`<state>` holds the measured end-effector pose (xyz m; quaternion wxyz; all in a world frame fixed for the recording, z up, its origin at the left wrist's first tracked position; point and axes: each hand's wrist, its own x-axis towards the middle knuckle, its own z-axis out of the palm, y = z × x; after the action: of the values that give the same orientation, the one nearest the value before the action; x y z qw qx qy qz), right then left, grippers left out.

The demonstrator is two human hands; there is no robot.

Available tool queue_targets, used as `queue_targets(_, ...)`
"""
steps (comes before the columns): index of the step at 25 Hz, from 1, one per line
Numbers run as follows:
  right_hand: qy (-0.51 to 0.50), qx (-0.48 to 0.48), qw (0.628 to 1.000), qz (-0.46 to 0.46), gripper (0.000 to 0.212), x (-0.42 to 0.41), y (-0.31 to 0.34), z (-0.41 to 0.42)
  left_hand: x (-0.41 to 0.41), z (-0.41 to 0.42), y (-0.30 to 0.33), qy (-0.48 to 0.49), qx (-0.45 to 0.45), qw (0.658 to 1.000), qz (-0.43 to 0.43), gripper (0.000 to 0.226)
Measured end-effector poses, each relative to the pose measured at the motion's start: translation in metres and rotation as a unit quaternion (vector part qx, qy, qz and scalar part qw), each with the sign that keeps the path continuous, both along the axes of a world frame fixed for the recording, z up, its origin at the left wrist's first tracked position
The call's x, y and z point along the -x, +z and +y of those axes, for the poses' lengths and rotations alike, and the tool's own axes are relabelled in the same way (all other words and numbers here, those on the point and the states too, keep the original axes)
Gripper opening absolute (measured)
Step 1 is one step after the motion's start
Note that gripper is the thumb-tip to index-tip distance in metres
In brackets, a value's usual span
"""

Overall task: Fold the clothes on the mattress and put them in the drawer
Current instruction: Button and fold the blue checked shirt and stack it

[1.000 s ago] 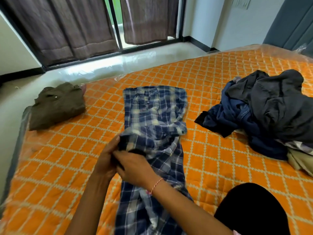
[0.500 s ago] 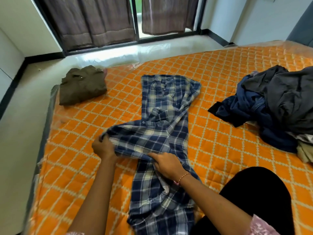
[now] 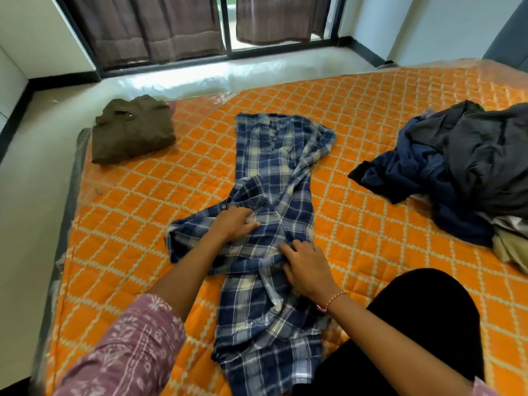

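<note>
Olive folded shirt [image 3: 132,129] far-left; dark clothes pile [image 3: 463,167] right of plaid shirt [image 3: 274,167].

On the mattress [image 3: 371,138], the shirt [image 3: 274,172] lies between the folded garment [image 3: 131,132], left, and the pile [image 3: 463,167], right.

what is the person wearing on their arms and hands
The left arm wears a pink-mauve sleeve printed with white floral motifs, ending about at the elbow; the forearm below it is bare. The right wrist carries a thin pink and red thread bracelet, and a scrap of the same pink fabric shows at the frame's bottom right. Both hands, left and right, are bare: no gloves or rings visible.
</note>
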<state>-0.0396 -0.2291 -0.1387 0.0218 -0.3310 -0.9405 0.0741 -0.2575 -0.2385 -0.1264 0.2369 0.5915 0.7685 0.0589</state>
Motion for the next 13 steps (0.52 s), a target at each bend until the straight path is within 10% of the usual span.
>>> queue_targets(6,0.037,0.219,0.959,0.178,0.018,0.001,0.034,-0.007,0.034,-0.012,0.028,-0.002,-0.058,0.998,0.022,0.045)
queue_targets(10,0.104,0.403,0.906,-0.069,0.038,0.005,0.035,-0.018,0.043,-0.024,0.034,-0.060,0.155,0.968,0.187,0.077)
queue_targets(13,-0.002,0.342,0.938,0.059,0.024,0.013,0.027,0.000,0.033,-0.022,0.026,-0.038,0.116,0.968,0.220,0.074)
